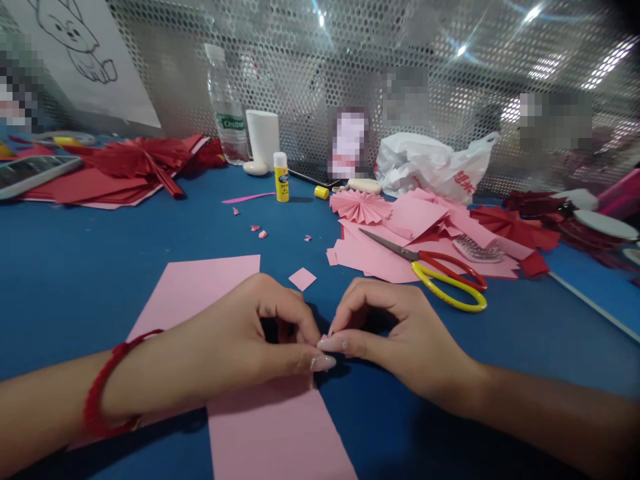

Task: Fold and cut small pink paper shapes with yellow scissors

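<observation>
Fingertips of my left hand [270, 333] and my right hand [395, 333] meet in a pinch over the blue table. Between them shows a tiny bit of pink paper [325, 338], mostly hidden by the fingers. Beneath my left hand and forearm lie pink paper sheets [270, 433], one stretching toward me. A small pink paper square [303, 279] rests just beyond the fingertips. To the right, scissors [425, 263] with one red and one yellow handle lie slightly spread on a pile of pink paper [380, 253].
Behind stand a glue stick [282, 180], its yellow cap [321, 193], a white cup-like container [263, 137], a water bottle [227, 107] and a phone [349, 143]. Red folded paper [135, 167] lies left. A white plastic bag [430, 163] sits by the perforated metal panel [290, 73].
</observation>
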`<state>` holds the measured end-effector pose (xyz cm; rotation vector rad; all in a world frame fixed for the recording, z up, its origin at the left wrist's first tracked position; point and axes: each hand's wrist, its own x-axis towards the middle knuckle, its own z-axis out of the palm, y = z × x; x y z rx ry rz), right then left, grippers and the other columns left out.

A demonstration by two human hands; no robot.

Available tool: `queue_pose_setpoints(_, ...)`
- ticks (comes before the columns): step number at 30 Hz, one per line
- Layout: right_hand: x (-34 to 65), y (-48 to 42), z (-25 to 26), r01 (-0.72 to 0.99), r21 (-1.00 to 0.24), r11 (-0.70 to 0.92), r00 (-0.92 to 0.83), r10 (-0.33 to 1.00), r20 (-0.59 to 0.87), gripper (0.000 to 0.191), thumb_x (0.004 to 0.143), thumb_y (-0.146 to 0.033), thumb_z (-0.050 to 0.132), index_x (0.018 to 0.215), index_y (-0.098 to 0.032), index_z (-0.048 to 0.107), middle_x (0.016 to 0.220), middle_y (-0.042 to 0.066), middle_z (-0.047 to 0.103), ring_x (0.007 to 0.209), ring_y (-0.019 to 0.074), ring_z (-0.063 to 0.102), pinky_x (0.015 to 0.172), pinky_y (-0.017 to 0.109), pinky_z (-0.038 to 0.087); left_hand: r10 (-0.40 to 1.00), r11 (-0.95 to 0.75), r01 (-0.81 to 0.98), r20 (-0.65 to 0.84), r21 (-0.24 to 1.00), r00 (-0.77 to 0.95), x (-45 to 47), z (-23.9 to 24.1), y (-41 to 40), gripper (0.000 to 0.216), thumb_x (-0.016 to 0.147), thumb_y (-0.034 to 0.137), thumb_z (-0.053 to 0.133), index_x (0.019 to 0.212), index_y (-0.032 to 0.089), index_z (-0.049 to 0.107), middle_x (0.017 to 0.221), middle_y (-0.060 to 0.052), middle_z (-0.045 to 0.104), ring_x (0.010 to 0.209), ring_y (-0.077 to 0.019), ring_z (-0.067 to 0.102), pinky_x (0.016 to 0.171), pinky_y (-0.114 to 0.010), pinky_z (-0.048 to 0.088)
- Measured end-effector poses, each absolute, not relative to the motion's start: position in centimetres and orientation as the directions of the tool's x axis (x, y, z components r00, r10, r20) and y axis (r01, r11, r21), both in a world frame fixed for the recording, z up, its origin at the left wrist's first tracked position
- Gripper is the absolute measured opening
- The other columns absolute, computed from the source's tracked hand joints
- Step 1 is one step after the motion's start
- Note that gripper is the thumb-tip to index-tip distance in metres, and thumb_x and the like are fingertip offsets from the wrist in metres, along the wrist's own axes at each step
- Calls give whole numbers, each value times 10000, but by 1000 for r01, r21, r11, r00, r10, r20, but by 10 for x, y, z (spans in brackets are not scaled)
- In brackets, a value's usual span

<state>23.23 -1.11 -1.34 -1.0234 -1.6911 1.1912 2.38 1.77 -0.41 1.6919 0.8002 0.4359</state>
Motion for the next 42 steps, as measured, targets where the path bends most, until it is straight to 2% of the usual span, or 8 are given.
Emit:
queue_pose_setpoints(8,232,-11,-13,150,-967,206,-404,905,130,166,814,-207,809,777,-166,652,706,-41,645,632,86,567,592,190,467,703,81,211,-206,974,681,24,-3,12,210,793,272,816,642,136,764,646,-50,760,578,-125,625,531,-161,470)
queue_pose_setpoints(14,234,-13,-13,246,-865,437,-498,823,274,154,1011,-275,580,888,-189,619,806,-37,637,696,79,573,677,203,457,685,184,192,-266,964,679,26,0,12,162,746,246,833,640,137,776,589,-25,726,554,-114,613,553,-171,491)
queue_pose_setpoints(18,235,-16,-12,327,-746,580,-577,747,328,167,1021,-272,559,886,-187,610,811,-36,622,704,80,563,666,211,416,627,224,186,-287,957,724,28,1,12,141,741,208,818,625,140,774,589,-22,722,556,-112,609,557,-176,498)
queue_pose_setpoints(22,235,-17,-13,303,-700,646,-629,688,362,260,1042,-274,518,829,-168,623,777,-18,627,689,87,573,664,217,416,632,183,219,-285,958,720,30,1,10,156,744,224,807,623,135,767,569,-19,709,536,-113,595,530,-178,482)
queue_pose_setpoints(25,235,-15,-14,273,-739,616,-629,696,348,285,1045,-286,521,809,-168,629,764,-17,632,671,85,576,665,206,431,643,168,222,-278,960,714,30,2,9,166,751,223,812,623,128,765,568,-17,714,531,-108,595,531,-171,481)
queue_pose_setpoints(31,236,-14,-15,228,-870,437,-548,796,257,321,982,-413,646,769,-174,633,646,-41,609,564,80,541,567,183,417,685,145,213,-253,966,683,28,3,10,143,717,185,858,609,140,776,569,-16,733,539,-102,595,527,-140,456)
queue_pose_setpoints(36,235,-17,-14,234,-860,454,-562,785,261,318,1009,-402,595,788,-176,629,660,-29,629,563,81,548,552,184,411,709,103,160,-185,982,681,28,2,9,205,713,254,852,574,151,742,540,-13,688,507,-111,547,487,-173,424)
queue_pose_setpoints(42,236,-20,-15,231,-804,548,-584,739,335,230,1031,-283,545,823,-187,569,719,-33,618,593,72,553,598,190,411,720,100,130,-162,986,675,30,3,6,248,706,270,839,553,144,689,559,-32,671,536,-132,547,512,-206,417)
